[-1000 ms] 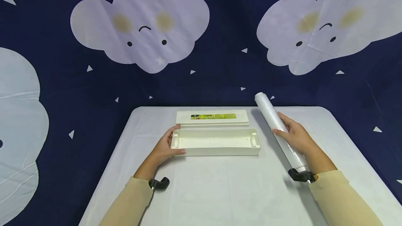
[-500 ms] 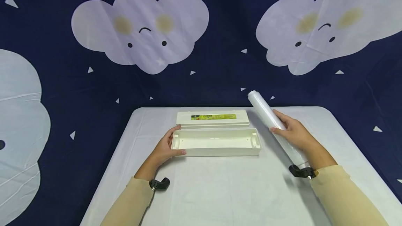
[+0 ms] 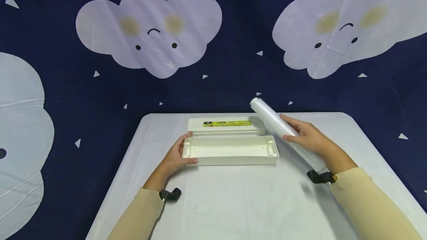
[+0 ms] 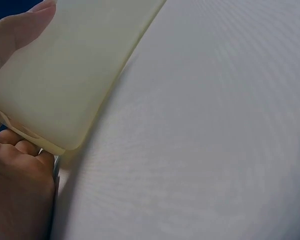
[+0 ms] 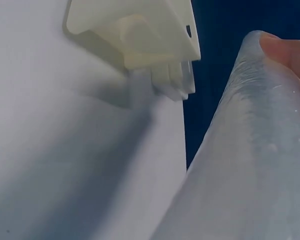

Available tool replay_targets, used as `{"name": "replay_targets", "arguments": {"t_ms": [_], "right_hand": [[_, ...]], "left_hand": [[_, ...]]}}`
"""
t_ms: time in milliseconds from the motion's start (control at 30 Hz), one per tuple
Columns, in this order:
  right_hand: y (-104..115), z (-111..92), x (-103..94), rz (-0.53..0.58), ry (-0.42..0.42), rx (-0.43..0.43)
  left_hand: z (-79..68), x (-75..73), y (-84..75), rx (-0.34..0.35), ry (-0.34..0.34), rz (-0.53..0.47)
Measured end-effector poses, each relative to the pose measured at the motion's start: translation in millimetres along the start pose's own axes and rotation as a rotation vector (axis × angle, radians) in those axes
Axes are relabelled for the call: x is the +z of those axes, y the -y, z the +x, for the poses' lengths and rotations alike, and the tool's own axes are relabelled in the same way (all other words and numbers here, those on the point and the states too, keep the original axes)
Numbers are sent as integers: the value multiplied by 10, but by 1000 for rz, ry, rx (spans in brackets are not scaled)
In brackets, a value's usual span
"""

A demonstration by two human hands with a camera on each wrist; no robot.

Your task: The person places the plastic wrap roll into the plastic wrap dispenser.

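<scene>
Head view: your right hand (image 3: 308, 136) grips a tilted white roll (image 3: 272, 120) right of centre; your left hand (image 3: 175, 156) holds one end of the box (image 3: 230, 160) mid-frame. Behind it lies a lid (image 3: 197, 126) whose label (image 3: 227, 123) shows only here; your right wrist view alone reveals the box's dark slot (image 5: 188, 31), top.

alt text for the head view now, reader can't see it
A right hand holds a slanted white roll beside an open white box, whose left end the left hand grips. Behind the box, a labelled white lid lies on the white table.
</scene>
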State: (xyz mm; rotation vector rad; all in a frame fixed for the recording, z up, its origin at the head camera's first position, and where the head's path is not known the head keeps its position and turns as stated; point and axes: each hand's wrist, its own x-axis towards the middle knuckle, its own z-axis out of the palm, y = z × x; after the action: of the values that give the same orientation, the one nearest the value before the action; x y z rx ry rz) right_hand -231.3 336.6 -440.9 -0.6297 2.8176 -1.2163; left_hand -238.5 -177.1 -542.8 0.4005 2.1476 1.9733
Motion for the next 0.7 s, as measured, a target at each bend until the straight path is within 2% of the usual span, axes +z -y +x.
{"name": "replay_targets", "arguments": {"t_ms": [300,700], "right_hand": [[95,61,64,52,59,-52],[182,151,117,45,119,-104]], "left_hand": [[-12,13,-10,0,17,-41],[-1,14,-19,-4,3,-24]]}}
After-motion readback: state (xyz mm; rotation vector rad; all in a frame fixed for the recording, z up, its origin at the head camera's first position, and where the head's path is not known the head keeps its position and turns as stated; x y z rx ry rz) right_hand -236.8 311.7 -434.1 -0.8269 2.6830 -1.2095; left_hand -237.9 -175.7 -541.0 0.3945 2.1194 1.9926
